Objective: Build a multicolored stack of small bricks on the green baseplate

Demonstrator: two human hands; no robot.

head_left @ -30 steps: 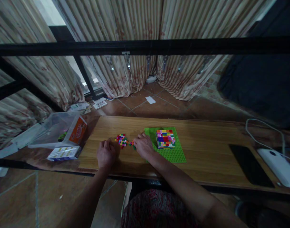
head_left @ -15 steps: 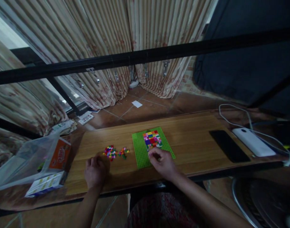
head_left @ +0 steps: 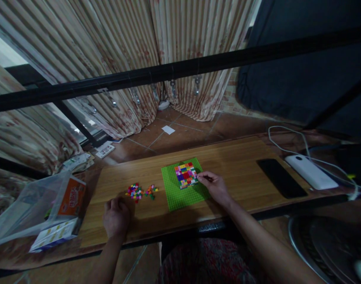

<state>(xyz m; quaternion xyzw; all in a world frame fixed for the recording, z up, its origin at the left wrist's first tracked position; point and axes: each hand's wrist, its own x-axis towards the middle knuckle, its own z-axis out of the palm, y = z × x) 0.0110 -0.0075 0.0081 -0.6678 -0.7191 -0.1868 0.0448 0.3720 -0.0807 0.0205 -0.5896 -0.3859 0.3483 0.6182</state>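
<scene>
A green studded baseplate [head_left: 183, 200] lies on the wooden board, bearing a square of small multicoloured building bricks [head_left: 185, 176]. My right hand [head_left: 216, 188] is at the square's right edge, thumb and forefinger pinched together there. Whether a loose brick is between those fingertips is too small to tell. My left hand [head_left: 116, 217] rests on the board with its fingers curled, and whatever may be inside them is hidden. Just beyond it are two small heaps of loose bricks, a larger multicoloured heap [head_left: 135, 191] and a smaller one [head_left: 151, 191] with orange and green pieces.
To the right lie a black phone [head_left: 281, 178] and a white power bank [head_left: 311, 172] with a white cable [head_left: 304, 139]. A clear plastic bin [head_left: 23, 209], an orange box [head_left: 72, 196] and a white box [head_left: 54, 235] stand on the left. A black rail [head_left: 145, 75] crosses beyond the board.
My right hand has shifted from the front edge of the brick square to its right edge, uncovering the front rows. My left hand stays by the loose bricks. The camera view has shifted slightly.
</scene>
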